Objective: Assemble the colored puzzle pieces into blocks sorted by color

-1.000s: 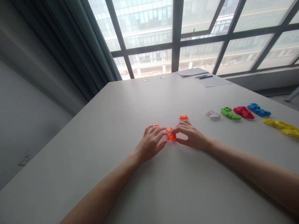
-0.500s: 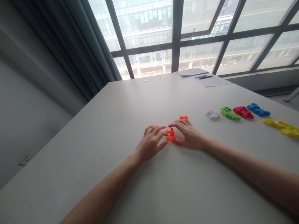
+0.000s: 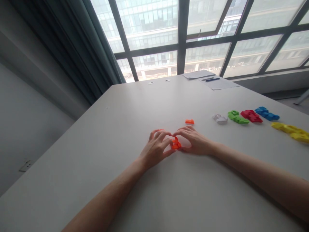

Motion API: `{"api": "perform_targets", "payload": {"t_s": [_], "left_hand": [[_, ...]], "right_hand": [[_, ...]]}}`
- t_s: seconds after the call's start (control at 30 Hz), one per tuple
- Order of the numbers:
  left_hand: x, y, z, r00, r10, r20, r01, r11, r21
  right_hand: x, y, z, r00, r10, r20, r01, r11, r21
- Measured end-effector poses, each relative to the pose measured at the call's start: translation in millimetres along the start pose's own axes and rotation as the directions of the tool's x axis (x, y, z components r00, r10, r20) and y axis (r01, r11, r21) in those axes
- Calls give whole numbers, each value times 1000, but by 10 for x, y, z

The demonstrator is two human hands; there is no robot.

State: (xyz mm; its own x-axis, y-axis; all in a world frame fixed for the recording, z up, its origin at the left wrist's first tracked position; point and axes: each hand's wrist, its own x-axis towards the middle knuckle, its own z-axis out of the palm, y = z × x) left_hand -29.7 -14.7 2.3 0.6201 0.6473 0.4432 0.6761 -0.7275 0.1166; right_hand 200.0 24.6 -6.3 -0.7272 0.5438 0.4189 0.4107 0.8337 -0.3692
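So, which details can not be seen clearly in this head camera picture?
- Orange pieces: the fingers of the left hand and right hand cover most of them, so their shape and how they join cannot be told.
- Yellow pieces: cut off by the right edge.
- White piece: too pale and small against the table for its shape to show.
- Papers with pens: far away, any writing unreadable.

head view | worn high, faces forward-down | table (image 3: 145,106) near | windows beyond
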Motion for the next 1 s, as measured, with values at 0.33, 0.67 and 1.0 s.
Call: {"api": "perform_targets", "payload": {"t_s": [0.33,0.67,1.0], "left_hand": [[-7,-19,-6,999,-42,4,42,999,-32],[-20,-71,-53,999,-10,38,12,999,-47],[-45,-151,-34,999,-38,17,38,999,1]], "right_hand": [[7,23,-64,998,-47,35,44,995,86],[4,27,-51,999,-45,0,45,998,33],[-18,75,-24,991,96,-97,-99,994,-36]]}}
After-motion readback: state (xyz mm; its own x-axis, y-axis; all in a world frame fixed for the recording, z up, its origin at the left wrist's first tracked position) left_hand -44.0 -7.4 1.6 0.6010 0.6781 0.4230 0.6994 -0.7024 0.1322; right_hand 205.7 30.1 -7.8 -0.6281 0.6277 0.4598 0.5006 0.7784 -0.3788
